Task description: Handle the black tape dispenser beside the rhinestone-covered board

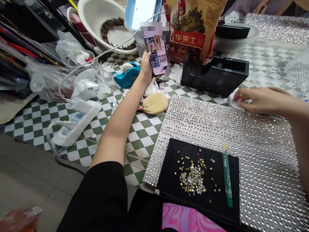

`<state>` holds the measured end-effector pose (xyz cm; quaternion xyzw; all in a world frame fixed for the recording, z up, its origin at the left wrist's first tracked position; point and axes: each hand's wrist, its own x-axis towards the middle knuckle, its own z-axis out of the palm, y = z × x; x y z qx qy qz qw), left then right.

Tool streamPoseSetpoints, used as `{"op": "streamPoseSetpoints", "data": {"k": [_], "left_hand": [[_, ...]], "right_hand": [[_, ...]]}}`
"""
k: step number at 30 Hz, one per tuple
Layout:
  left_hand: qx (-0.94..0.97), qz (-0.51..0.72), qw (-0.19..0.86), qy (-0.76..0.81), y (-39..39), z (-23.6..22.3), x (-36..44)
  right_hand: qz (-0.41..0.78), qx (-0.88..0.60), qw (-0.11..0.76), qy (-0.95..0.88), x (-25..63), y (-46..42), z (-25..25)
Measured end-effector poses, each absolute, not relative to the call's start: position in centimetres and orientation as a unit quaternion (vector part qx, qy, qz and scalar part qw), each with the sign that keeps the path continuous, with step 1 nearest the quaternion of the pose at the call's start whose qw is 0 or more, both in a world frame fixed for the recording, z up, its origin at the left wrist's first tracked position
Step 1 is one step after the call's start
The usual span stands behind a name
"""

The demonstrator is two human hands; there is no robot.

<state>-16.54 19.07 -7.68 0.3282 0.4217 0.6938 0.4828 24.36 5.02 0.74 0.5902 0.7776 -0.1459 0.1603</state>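
My left hand is stretched out across the table and closed around a smartphone, whose lit screen shows a grid of pictures. My right hand rests at the far edge of a rhinestone-studded sheet, its fingers slightly bent and apart over a crumpled white piece, tissue or plastic. Nearer me, a black tray lies on the sheet. Loose pointed rhinestones, clear and gold-backed, are heaped and scattered on it. A green pen-like tool with a yellow tip lies along the tray's right side.
Behind the sheet stand a black tape dispenser and a printed paper bag. A blue tape dispenser and a beige pouch lie near my left arm. A power strip with cables sits left. A white basin stands behind.
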Motion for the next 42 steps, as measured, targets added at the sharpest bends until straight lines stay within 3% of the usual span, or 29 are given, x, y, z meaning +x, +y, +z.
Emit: {"op": "streamPoseSetpoints", "data": {"k": [42], "left_hand": [[0.327,0.700,0.501,0.390,19.42,-8.17,-16.75]], "right_hand": [[-0.155,0.590,0.146,0.779,24.07,4.87,1.06]]}}
